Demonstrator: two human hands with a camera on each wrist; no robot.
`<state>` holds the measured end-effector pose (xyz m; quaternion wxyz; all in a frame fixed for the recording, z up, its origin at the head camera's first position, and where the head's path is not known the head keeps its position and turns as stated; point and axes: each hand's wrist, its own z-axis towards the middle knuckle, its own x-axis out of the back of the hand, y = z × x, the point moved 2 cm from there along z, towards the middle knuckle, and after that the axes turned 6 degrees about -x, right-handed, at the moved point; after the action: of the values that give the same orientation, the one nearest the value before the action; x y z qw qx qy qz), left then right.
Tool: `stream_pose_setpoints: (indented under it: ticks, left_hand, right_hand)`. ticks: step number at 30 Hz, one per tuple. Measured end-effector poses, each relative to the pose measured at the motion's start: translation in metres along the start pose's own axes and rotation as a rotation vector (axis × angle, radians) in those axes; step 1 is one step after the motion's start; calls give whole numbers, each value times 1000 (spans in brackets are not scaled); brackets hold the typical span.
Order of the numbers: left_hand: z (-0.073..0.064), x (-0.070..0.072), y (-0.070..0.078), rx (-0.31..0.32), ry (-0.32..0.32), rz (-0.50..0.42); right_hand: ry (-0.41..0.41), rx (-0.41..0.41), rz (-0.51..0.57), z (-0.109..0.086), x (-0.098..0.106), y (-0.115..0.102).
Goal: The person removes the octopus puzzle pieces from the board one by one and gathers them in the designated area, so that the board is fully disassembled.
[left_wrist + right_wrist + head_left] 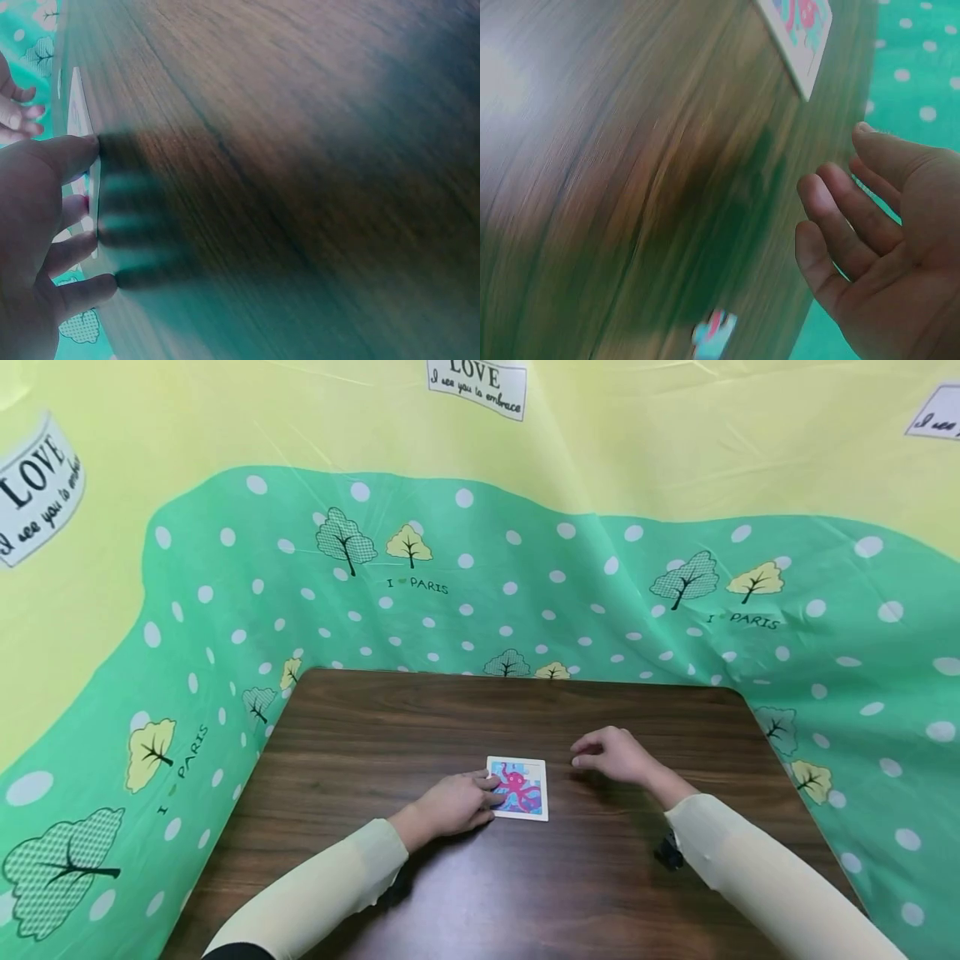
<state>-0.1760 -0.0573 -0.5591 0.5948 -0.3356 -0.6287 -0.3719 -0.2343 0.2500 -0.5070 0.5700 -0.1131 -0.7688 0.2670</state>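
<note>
A small white-framed puzzle board [546,793] with a pink octopus picture lies flat on the table, and a pale patch shows at its upper right. My left hand [452,803] rests on the board's left edge with fingers spread; the left wrist view shows thumb and fingertips of that hand [37,202] touching it. To the right, my right hand [617,755] hovers above the table, fingers loosely bent and holding nothing. The right wrist view has a loose puzzle piece [715,335], blue and pink, on the tabletop beneath the right hand [900,240]; the head view does not show it.
The brown wooden table [420,718] has rounded far corners. A green and yellow cloth [465,585] printed with dots and trees hangs behind it and along both sides. Something small and black [668,852] sits under the right cuff.
</note>
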Motion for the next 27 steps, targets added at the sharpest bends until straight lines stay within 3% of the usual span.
stream_pose_setpoints:
  ticks: [12,27]
  left_hand:
    - [0,-1,0,25,-17,-32]
    - [1,-1,-1,-7,22,5]
  right_hand:
    - [-62,35,89,17,-35,-42]
    - [-88,22,75,27,-58,-70]
